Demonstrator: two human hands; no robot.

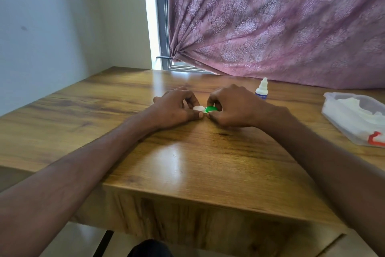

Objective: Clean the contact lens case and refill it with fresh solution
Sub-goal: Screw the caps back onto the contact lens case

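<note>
Case: lens case [205,109] sits on the wooden table [187,163], out toward the middle, caught between both hands.
White cap: white cap [198,108] is the left half of the case, lying flat, partly hidden by fingertips.
Green cap: green cap [211,109] is the right half, touching the white one at the centre; it looks slightly tipped, though I can't be sure.
Left hand: left hand [177,109] rests its heel on the table, fingers curled in, thumb and forefinger pinching the white cap from front and back.
Right hand: right hand [233,107] is curled the same way, fingertips closed around the green cap's rim; its knuckles hide the far edge of the cap.
Grip and case: the case lies right at the fingertips of both hands, in the narrow gap where the two thumbs nearly meet.
Bottle: small white dropper bottle [261,89] stands upright just beyond the right hand, cap on, not touched.
Box: clear plastic box [337,119] with white material inside and a red clip sits well to the right.
Backdrop: pink curtain [281,23] hangs behind the table beside a window edge.
</note>
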